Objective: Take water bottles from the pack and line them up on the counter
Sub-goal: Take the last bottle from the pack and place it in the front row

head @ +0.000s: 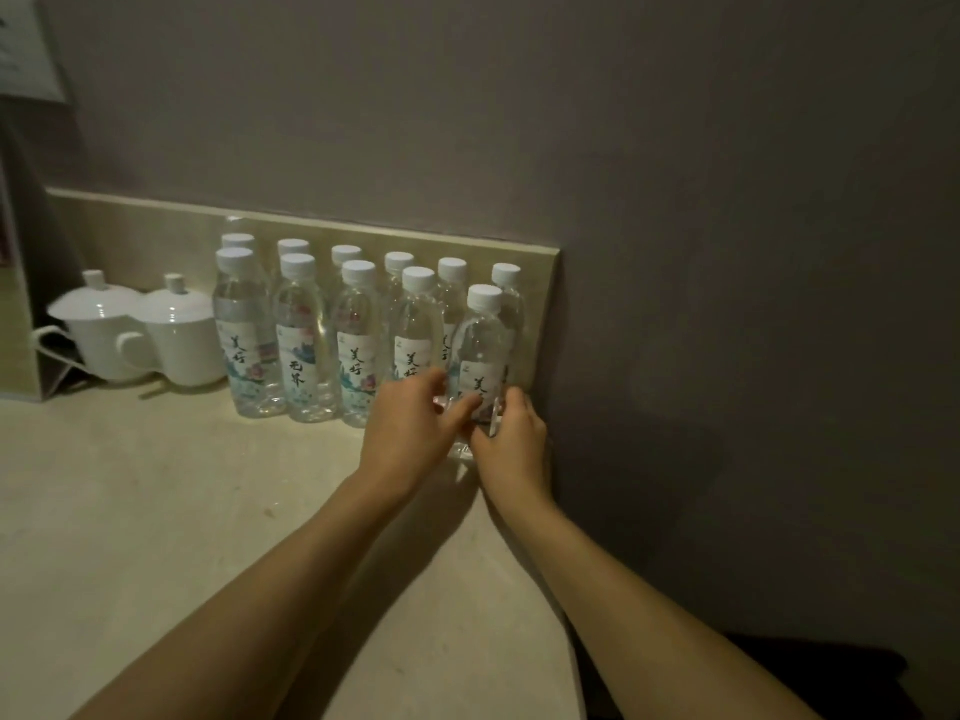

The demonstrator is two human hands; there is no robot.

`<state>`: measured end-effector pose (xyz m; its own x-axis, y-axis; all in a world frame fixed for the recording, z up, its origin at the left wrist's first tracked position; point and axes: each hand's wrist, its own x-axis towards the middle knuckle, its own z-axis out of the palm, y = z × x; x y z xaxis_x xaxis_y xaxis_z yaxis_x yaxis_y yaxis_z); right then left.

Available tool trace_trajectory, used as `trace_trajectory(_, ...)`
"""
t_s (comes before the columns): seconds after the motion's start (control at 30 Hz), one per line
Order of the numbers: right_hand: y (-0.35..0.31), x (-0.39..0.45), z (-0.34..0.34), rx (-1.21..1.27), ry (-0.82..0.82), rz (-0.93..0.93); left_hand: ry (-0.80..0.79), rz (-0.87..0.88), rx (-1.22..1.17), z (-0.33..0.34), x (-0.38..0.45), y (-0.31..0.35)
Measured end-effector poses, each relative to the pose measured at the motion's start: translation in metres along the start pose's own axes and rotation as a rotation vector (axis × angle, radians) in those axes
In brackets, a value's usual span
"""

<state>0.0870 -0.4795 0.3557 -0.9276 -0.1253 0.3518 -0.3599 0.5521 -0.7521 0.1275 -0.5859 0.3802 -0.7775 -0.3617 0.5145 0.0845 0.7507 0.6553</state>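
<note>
Your left hand (410, 426) and right hand (511, 444) both grip the front bottle (480, 350) near its base. The left fingers curl round its left side, with the thumb laid across the lower label. The right fingers curl round its right side. The bottle stands upright on the counter (182, 511), at the right end of the front row, close to the grey wall (727, 252).

To its left, four more front bottles (301, 350) stand upright in a line, caps white, labels facing you. Behind them a back row (400, 262) of six bottles stands against the backsplash (156, 236). The two rows stand close together; you cannot tell whether they touch.

Two lidded white cups (145, 330) sit left of the bottles, handles pointing left.
</note>
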Motion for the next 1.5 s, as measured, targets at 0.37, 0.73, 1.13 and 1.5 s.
trace_trajectory(0.37, -0.005, 0.01, 0.006, -0.135, -0.009, -0.024, 0.02, -0.111, 0.154, 0.008, 0.002, 0.004)
trace_trajectory(0.73, -0.014, 0.021, 0.007, -0.19, -0.048, -0.012, 0.064, -0.118, 0.141, 0.018, 0.015, -0.002)
trace_trajectory(1.13, -0.02, 0.023, 0.012, -0.211, -0.027, 0.018, 0.033, -0.106, 0.148, 0.018, 0.02, -0.007)
trace_trajectory(1.5, -0.02, 0.012, 0.006, -0.164, -0.087, 0.062, -0.003, -0.173, 0.083, 0.014, 0.011, -0.004)
